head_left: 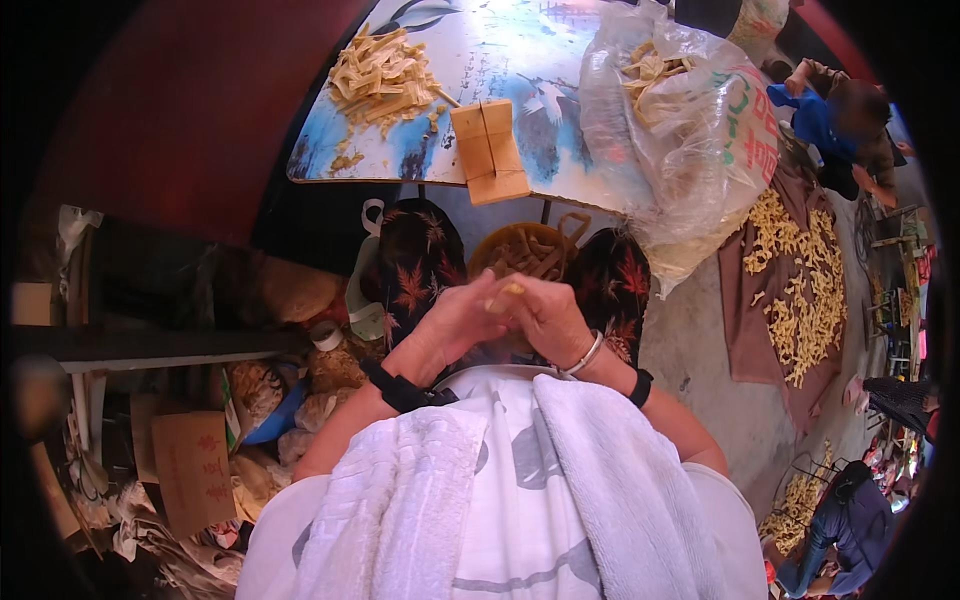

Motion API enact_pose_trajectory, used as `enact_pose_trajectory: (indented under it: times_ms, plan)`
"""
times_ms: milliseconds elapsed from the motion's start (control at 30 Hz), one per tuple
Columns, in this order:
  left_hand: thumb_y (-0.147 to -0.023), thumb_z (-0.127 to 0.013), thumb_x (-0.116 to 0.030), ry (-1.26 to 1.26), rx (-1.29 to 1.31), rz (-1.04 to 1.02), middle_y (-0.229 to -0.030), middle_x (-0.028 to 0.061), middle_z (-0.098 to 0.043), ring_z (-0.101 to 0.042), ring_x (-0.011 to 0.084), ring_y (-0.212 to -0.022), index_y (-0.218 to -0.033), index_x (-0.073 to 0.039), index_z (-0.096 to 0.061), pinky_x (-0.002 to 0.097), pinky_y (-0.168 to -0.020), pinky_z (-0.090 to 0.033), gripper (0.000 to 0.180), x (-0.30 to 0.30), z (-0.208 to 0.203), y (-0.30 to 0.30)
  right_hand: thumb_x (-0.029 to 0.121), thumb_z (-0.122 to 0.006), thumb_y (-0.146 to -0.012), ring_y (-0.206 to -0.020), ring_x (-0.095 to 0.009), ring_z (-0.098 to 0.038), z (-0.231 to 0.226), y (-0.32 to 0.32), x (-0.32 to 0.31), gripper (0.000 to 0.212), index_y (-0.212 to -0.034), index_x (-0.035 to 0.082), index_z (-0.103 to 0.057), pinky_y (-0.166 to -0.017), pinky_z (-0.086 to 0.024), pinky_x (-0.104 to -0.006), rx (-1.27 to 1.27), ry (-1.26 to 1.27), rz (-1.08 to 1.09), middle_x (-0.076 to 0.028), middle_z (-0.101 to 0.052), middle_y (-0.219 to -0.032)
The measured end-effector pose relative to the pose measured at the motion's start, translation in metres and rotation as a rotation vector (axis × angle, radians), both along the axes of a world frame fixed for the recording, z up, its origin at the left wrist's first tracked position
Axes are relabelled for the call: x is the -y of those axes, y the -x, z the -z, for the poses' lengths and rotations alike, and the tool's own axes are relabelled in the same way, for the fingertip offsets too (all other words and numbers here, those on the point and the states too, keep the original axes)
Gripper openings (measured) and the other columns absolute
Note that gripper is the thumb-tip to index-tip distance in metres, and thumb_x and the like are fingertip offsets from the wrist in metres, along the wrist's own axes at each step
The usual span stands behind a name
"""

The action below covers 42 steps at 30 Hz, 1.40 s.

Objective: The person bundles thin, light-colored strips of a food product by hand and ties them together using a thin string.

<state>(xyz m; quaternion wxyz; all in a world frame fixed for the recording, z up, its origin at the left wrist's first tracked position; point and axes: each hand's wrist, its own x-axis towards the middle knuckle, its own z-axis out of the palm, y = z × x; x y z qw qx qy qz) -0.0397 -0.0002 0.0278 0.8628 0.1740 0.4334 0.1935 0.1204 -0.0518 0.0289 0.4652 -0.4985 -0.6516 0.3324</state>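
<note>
My left hand (458, 318) and my right hand (552, 318) meet over my lap, fingers bent and pressed together. A small yellowish piece (513, 289) shows at the fingers of my right hand; its kind is too small to tell. The left fingers are partly covered by the right hand, so what they hold is hidden. Just beyond, between my knees, stands a yellow basket (483, 247) with brownish strips in it. On the table (440, 165) lie a pile of pale yellow dried strips (385, 78) and a wooden block (490, 152) with a dark slit along it.
A large clear plastic bag (690, 140) with strips inside hangs over the table's right edge. Yellow twisted pieces (800, 290) cover a brown cloth (745, 330) on the floor. Two people (845, 125) (845, 530) are at the right. A cardboard box (190, 470) stands at the left.
</note>
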Motion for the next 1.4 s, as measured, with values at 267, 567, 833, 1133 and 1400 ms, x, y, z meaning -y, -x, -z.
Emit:
enact_pose_trajectory:
  times_ms: [267,567,833,1133,1400]
  plan:
    - [-0.087,-0.063,-0.015,-1.651,-0.661,0.35,-0.088,0.0148,-0.065,-0.063,0.0337,-0.071,-0.091,-0.004,-0.067,0.0428,-0.063,-0.049,0.012,-0.01,0.023,-0.008,0.011,-0.054,-0.092,-0.083,-0.03,-0.065,0.017,0.0,0.005,0.01,-0.095,0.004,-0.06,-0.072,-0.052,-0.0338,0.124,-0.261,0.212,-0.015,-0.064,-0.089]
    - [-0.078,-0.062,-0.002,-2.108,-0.935,0.377,-0.08,0.0122,-0.052,-0.06,0.0305,-0.072,-0.106,-0.002,-0.063,0.0387,-0.059,-0.049,0.028,-0.001,-0.027,-0.016,0.028,-0.053,-0.098,-0.052,-0.009,-0.058,0.037,0.01,-0.016,0.02,-0.103,0.008,-0.052,-0.039,-0.042,-0.0228,-0.698,0.678,0.216,-0.002,-0.06,-0.075]
    - [-0.083,-0.057,0.0,-1.852,-0.971,0.457,-0.087,0.0166,-0.053,-0.059,0.0356,-0.075,-0.107,0.001,-0.062,0.0406,-0.062,-0.049,0.025,-0.004,-0.015,-0.018,0.026,-0.051,-0.099,-0.058,-0.009,-0.056,0.031,0.01,-0.008,0.023,-0.098,0.004,-0.056,-0.05,-0.047,-0.0235,-0.519,0.41,0.073,-0.002,-0.062,-0.079]
    - [-0.086,-0.053,0.003,-1.807,-0.673,0.338,-0.093,0.0173,-0.051,-0.058,0.033,-0.083,-0.109,0.003,-0.06,0.0384,-0.071,-0.049,0.024,-0.006,-0.006,-0.015,0.029,-0.054,-0.097,-0.092,-0.007,-0.056,0.058,0.007,-0.008,0.017,-0.099,0.013,-0.061,-0.074,-0.051,-0.0251,-1.26,0.68,-0.26,0.003,-0.061,-0.096]
    - [-0.087,-0.061,-0.004,-1.574,-0.653,0.168,-0.082,0.0134,-0.059,-0.062,0.027,-0.07,-0.093,0.0,-0.058,0.035,-0.065,-0.049,0.008,0.007,-0.01,-0.027,0.033,-0.051,-0.098,-0.089,-0.007,-0.056,0.065,0.005,-0.016,0.023,-0.103,0.011,-0.057,-0.071,-0.051,-0.0259,-1.052,0.628,-0.038,0.003,-0.059,-0.095]
